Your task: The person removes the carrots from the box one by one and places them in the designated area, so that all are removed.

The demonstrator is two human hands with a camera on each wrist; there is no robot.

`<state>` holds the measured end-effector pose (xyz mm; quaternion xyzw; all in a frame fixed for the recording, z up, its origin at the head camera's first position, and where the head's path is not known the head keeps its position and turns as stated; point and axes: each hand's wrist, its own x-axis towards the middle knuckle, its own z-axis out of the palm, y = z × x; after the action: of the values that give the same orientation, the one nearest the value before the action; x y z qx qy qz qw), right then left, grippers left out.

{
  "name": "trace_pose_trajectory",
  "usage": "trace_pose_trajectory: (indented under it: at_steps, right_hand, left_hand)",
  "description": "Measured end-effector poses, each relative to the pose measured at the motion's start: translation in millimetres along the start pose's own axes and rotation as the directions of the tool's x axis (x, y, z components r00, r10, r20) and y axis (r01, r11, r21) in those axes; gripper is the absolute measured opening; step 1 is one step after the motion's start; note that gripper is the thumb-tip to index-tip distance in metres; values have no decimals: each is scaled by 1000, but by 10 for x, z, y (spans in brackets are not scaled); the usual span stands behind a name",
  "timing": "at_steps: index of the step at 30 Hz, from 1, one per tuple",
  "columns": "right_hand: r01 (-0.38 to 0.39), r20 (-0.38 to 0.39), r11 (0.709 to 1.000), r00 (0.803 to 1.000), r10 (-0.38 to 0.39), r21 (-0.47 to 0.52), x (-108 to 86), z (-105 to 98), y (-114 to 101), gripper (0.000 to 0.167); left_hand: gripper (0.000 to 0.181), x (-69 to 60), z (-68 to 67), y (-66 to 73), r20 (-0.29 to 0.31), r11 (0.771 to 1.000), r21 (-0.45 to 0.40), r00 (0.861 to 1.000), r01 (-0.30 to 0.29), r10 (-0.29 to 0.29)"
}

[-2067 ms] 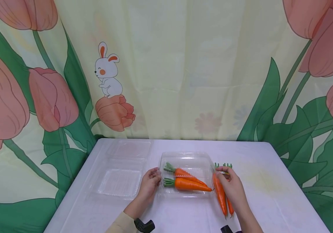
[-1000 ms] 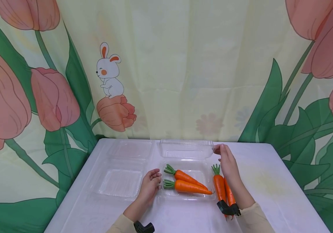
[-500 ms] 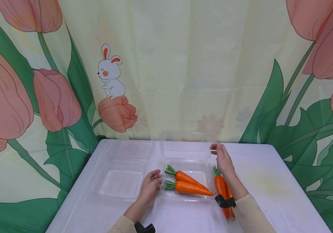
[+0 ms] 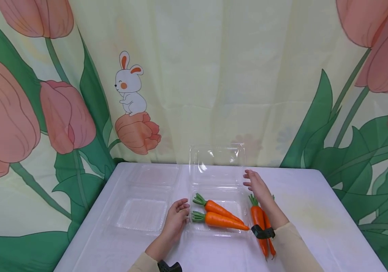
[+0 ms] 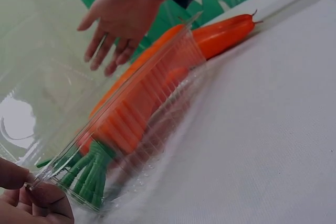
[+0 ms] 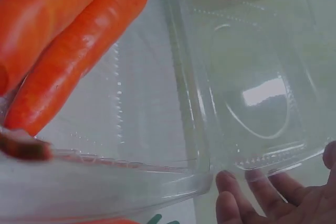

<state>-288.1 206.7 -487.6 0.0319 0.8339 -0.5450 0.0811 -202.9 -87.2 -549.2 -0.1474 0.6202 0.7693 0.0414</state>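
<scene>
Two orange carrots [image 4: 221,220] with green tops lie in the base of a clear plastic clamshell box [image 4: 219,233]. Its hinged lid [image 4: 217,164] stands raised at the back. At the box's left side my left hand [image 4: 175,217] pinches the rim between thumb and fingers, as the left wrist view shows. My right hand [image 4: 259,187] is beside the lid's lower right, fingers extended and apart. In the right wrist view its fingertips [image 6: 254,174] are at the lid's edge; contact is hard to tell.
Two more carrots [image 4: 258,217] lie right of the box, partly under my right forearm. Another clear clamshell box [image 4: 141,213] lies opened flat at the left. A curtain [image 4: 194,94] printed with tulips and a rabbit hangs behind the white table [image 4: 302,219].
The lid, lowered over the carrots at first, has swung up and back. My right hand has gone from the box's right side toward its back and off the lid's far corner. My left hand stays.
</scene>
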Motion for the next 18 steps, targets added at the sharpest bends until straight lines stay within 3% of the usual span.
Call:
trace_pose_trajectory:
  at_steps: [11,18]
  right_hand:
    - [-106,107,989,987,118,-104,-4,9,71,78]
    - [-117,112,972,983,142,-204,-10,31,104,78]
  left_hand:
    - [42,-2,-4,-26,-9,1000,0,1000,-2,2]
    - [43,3,3,-18,-3,1000,-2,1000,-2,2]
